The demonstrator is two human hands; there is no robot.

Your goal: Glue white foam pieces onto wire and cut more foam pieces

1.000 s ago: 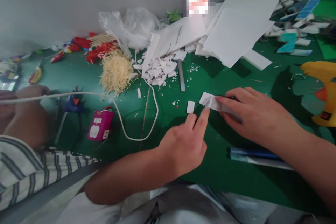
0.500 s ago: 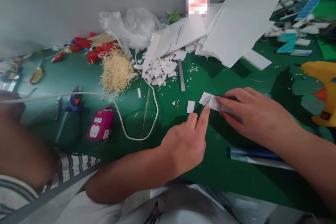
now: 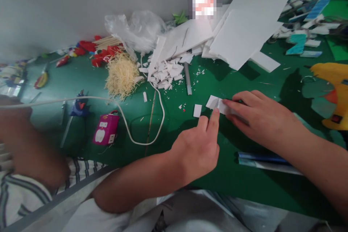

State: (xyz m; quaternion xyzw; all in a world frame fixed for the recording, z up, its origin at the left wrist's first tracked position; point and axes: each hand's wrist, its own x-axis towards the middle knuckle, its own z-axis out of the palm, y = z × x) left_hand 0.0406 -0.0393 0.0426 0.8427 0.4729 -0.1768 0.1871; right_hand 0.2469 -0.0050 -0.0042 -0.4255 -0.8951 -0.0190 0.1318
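A white strip, foam board or thick card by its look, lies low over the green table, with a thin greyish mark or edge across it. My right hand grips its right part between thumb and fingers, covering that end. My left hand reaches in from below, index finger extended onto the strip, other fingers bent. Something thin may be pinched under that fingertip; I cannot make it out. Just left of the strip lies a small white rectangle, apart from both hands.
Behind are a grey stick, white scraps and stacked white sheets. A yellow glue gun stands right; blue rolls lie in front. Left are a magenta socket block, white cable, blue glue gun and another person's arm.
My left hand has shifted slightly right along the strip. My right hand keeps its grip, nearly still. The other person's arm at the left has moved a little.
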